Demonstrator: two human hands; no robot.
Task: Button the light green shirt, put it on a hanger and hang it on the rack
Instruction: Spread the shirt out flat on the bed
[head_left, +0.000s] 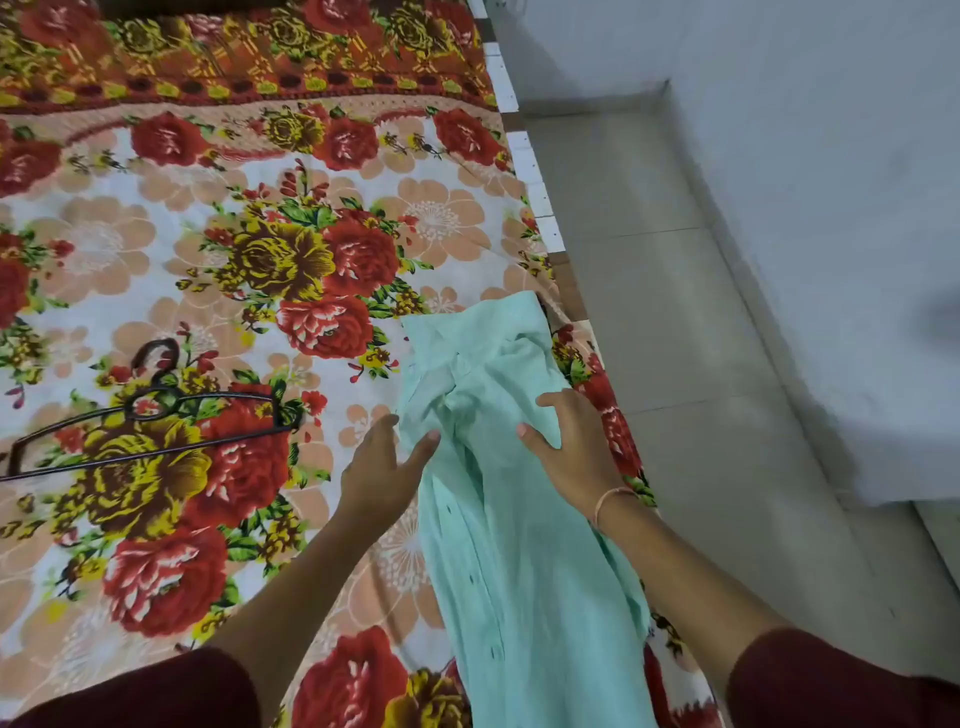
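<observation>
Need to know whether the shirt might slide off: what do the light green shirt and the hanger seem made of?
Light green shirt: thin woven cloth, matte, perhaps cotton or a blend; it creases and drapes softly. Hanger: dark slim bars with a slight sheen, plastic or coated metal; the look leaves it open.

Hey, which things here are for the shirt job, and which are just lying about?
For the job: light green shirt, dark hanger, left hand, right hand.
Just there: floral bedsheet, tiled floor.
</observation>
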